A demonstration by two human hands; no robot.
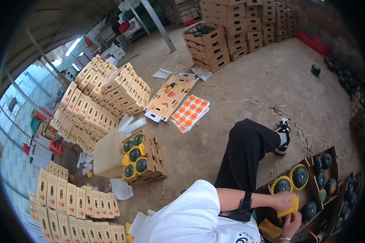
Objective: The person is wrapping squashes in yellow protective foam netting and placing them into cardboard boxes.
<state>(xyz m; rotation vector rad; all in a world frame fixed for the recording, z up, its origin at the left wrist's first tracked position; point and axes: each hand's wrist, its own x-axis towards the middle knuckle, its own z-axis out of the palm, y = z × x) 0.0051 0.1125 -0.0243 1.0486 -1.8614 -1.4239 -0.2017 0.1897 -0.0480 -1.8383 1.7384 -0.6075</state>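
Low at the right, my left hand (286,200) is closed on a yellow foam net sleeve (288,208). Just below it, my right hand (292,225), with a bracelet at the wrist, has its fingers curled at the net's lower edge. Both hands are over an open cardboard box (302,197). Inside sit a dark green pumpkin (300,177) and another pumpkin (282,186), each ringed by yellow netting. A bare pumpkin (309,210) lies nearer my hands. More yellow nets (270,229) are bunched beside my right hand.
Another box of pumpkins (328,174) adjoins on the right. At left stand a packed box (154,162) and stacked printed cartons (89,109). Flattened cardboard (170,97) and orange sticker sheets (189,113) lie on the floor. Brown boxes (209,48) are piled at the back.
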